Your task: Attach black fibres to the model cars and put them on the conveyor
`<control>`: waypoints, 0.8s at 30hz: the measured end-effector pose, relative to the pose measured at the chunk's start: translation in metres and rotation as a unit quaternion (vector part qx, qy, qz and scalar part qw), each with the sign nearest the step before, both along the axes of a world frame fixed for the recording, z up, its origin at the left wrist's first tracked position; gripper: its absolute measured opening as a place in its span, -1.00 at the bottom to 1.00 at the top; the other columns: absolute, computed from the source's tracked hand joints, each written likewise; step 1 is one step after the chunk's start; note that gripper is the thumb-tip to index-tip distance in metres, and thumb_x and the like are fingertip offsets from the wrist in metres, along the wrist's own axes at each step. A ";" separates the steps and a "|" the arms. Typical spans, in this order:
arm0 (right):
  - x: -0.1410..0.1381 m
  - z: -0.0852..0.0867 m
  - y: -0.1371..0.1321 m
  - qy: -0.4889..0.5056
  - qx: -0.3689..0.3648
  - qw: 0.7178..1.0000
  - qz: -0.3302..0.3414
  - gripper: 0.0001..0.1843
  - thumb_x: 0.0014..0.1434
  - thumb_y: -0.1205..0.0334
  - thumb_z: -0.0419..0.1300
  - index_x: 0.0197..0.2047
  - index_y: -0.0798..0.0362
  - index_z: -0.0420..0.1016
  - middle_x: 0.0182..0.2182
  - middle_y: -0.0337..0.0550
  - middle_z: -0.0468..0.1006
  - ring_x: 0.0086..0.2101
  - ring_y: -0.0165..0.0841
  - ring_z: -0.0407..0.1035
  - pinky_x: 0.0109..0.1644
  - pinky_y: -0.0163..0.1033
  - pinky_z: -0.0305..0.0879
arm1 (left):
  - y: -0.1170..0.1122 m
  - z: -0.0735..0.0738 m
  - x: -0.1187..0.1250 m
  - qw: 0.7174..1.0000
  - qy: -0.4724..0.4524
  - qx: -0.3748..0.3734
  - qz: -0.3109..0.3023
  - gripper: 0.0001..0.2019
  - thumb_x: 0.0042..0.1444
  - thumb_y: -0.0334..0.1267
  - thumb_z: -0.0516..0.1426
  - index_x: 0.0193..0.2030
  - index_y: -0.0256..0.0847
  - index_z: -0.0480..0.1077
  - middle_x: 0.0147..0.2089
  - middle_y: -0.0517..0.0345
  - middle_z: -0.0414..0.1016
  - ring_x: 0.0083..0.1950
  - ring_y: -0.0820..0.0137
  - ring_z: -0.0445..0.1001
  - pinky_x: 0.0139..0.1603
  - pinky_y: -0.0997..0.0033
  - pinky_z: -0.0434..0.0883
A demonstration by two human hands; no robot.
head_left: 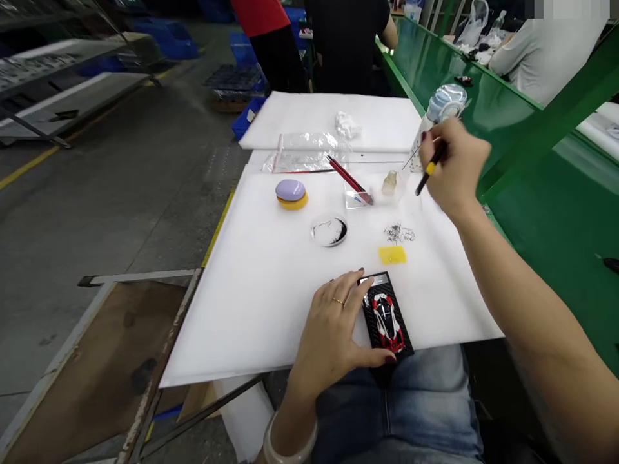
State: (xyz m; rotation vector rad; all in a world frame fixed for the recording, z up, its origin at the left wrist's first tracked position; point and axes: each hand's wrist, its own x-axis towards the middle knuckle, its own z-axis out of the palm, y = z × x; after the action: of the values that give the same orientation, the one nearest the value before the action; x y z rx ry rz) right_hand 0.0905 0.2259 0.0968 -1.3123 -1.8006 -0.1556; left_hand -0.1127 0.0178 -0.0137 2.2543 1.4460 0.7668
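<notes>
A small red, white and black model car (387, 320) sits on a black display base (372, 303) at the near edge of the white-covered table. My left hand (333, 322) grips this base, fingertips at its far end and thumb by the near end. Raised over the right side, my right hand (452, 167) is closed around a slim tool (428, 172) with a black and yellow handle. A thin tip seems to stick out to its left; its kind is unclear. Beyond the base lie a yellow pad (392, 255) and a scatter of short dark strands (399, 232).
A round dish with black smears (329, 231), a purple and yellow oval object (291, 194), red tweezers-like tools (351, 180), a small clear container (389, 183) and a plastic bag (309, 151) lie farther back. A bottle (442, 106) stands behind my right hand. Other people are beyond.
</notes>
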 end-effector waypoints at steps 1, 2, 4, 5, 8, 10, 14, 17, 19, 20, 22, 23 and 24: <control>0.003 -0.001 -0.016 0.043 0.020 0.999 0.015 -0.79 0.31 0.18 0.07 -0.41 -0.12 0.27 -0.48 -0.19 0.37 -0.45 -0.29 0.24 -0.28 -0.13 0.18 | 0.000 0.001 0.000 1.000 0.019 0.004 -0.012 0.12 -0.06 0.62 0.08 0.44 -0.23 0.19 0.46 -0.26 0.25 0.42 -0.15 0.25 0.40 -0.22 0.16; 0.005 -0.004 -0.036 0.106 0.028 0.993 0.038 -0.75 0.30 0.17 0.10 -0.44 -0.14 0.22 -0.49 -0.20 0.32 -0.45 -0.28 0.23 -0.31 -0.13 0.18 | 0.001 0.002 0.000 0.999 0.042 0.006 -0.023 0.21 -0.15 0.65 0.11 0.46 -0.23 0.15 0.49 -0.28 0.19 0.45 -0.18 0.21 0.40 -0.24 0.15; 0.008 -0.019 -0.081 0.270 -0.015 0.958 0.099 -0.69 0.24 0.21 0.17 -0.49 -0.12 0.15 -0.54 -0.27 0.21 -0.54 -0.32 0.16 -0.44 -0.16 0.11 | 0.001 0.004 0.001 0.995 0.086 0.001 -0.041 0.31 -0.26 0.68 0.13 0.48 -0.23 0.11 0.52 -0.32 0.12 0.48 -0.21 0.16 0.40 -0.24 0.14; 0.008 -0.030 -0.104 0.353 -0.083 0.923 0.131 -0.68 0.22 0.24 0.18 -0.50 -0.10 0.15 -0.59 -0.33 0.15 -0.60 -0.38 0.08 -0.50 -0.20 0.03 | 0.002 0.005 0.002 0.994 0.099 -0.007 -0.045 0.33 -0.28 0.68 0.13 0.49 -0.25 0.11 0.53 -0.34 0.10 0.49 -0.21 0.14 0.40 -0.25 0.12; 0.004 -0.064 -0.159 0.448 -0.206 0.858 0.144 -0.64 0.22 0.26 0.18 -0.51 -0.05 0.08 -0.67 -0.43 -0.02 -0.67 -0.49 -0.15 -0.58 -0.31 -0.15 | 0.003 0.007 0.003 0.992 0.113 -0.023 -0.049 0.33 -0.26 0.69 0.10 0.49 -0.28 0.11 0.53 -0.35 0.10 0.49 -0.22 0.12 0.41 -0.25 0.08; -0.001 -0.081 -0.179 0.491 -0.240 0.828 0.127 -0.61 0.22 0.24 0.21 -0.51 -0.03 0.07 -0.67 -0.44 -0.01 -0.66 -0.51 -0.16 -0.58 -0.34 -0.15 | 0.003 0.007 0.003 0.992 0.117 -0.018 -0.045 0.29 -0.20 0.68 0.09 0.49 -0.28 0.11 0.53 -0.33 0.11 0.50 -0.20 0.12 0.41 -0.22 0.06; -0.004 -0.097 -0.189 0.505 -0.240 0.827 0.065 -0.62 0.23 0.18 0.25 -0.48 -0.03 0.11 -0.62 -0.39 0.07 -0.62 -0.49 -0.02 -0.55 -0.32 -0.05 | 0.002 0.009 0.002 0.992 0.121 -0.009 -0.037 0.21 -0.12 0.64 0.09 0.49 -0.24 0.12 0.52 -0.26 0.14 0.50 -0.17 0.13 0.41 -0.15 0.05; -0.002 -0.098 -0.190 0.474 -0.269 0.837 0.038 -0.63 0.25 0.11 0.23 -0.46 -0.07 0.11 -0.62 -0.37 0.03 -0.60 -0.43 0.04 -0.55 -0.27 -0.03 | 0.002 0.010 0.002 0.992 0.118 -0.017 -0.034 0.19 -0.11 0.63 0.10 0.48 -0.23 0.15 0.51 -0.24 0.17 0.49 -0.17 0.14 0.40 -0.13 0.06; -0.001 -0.098 -0.191 0.471 -0.276 0.837 0.034 -0.63 0.25 0.09 0.25 -0.44 -0.08 0.13 -0.63 -0.37 0.03 -0.59 -0.41 0.05 -0.54 -0.26 -0.03 | 0.002 0.011 0.001 0.992 0.116 -0.020 -0.036 0.18 -0.10 0.61 0.10 0.48 -0.23 0.14 0.51 -0.23 0.17 0.49 -0.18 0.13 0.40 -0.13 0.07; 0.000 -0.098 -0.192 0.475 -0.275 0.835 0.034 -0.64 0.25 0.10 0.26 -0.44 -0.08 0.14 -0.63 -0.37 0.04 -0.59 -0.41 0.05 -0.54 -0.25 -0.04 | 0.002 0.011 0.001 0.993 0.115 -0.019 -0.036 0.17 -0.09 0.61 0.11 0.48 -0.23 0.14 0.51 -0.22 0.17 0.49 -0.18 0.13 0.40 -0.14 0.07; 0.000 -0.098 -0.192 0.481 -0.271 0.833 0.035 -0.66 0.24 0.12 0.28 -0.43 -0.08 0.18 -0.62 -0.36 0.11 -0.59 -0.41 0.04 -0.53 -0.24 -0.06 | 0.002 0.010 0.001 0.993 0.112 -0.016 -0.035 0.17 -0.08 0.60 0.12 0.48 -0.23 0.14 0.51 -0.21 0.17 0.49 -0.19 0.13 0.41 -0.14 0.07; 0.001 -0.099 -0.193 0.481 -0.270 0.834 0.034 -0.66 0.24 0.12 0.28 -0.43 -0.07 0.19 -0.61 -0.35 0.16 -0.59 -0.42 0.03 -0.52 -0.23 -0.07 | 0.002 0.010 0.001 0.993 0.110 -0.016 -0.035 0.17 -0.09 0.59 0.12 0.48 -0.23 0.14 0.51 -0.21 0.17 0.49 -0.20 0.13 0.41 -0.14 0.07; 0.001 -0.099 -0.193 0.474 -0.265 0.839 0.029 -0.67 0.24 0.10 0.28 -0.43 -0.07 0.20 -0.59 -0.34 0.21 -0.59 -0.43 0.02 -0.52 -0.22 -0.07 | 0.002 0.010 0.001 0.993 0.110 -0.018 -0.036 0.17 -0.09 0.59 0.13 0.48 -0.23 0.14 0.51 -0.21 0.16 0.49 -0.21 0.13 0.41 -0.15 0.07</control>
State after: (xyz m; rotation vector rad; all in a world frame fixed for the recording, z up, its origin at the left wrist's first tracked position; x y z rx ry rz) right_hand 0.0915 0.0333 -0.0021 -1.3318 -1.0131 0.9442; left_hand -0.1122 0.0197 -0.0036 2.4087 1.4509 0.4789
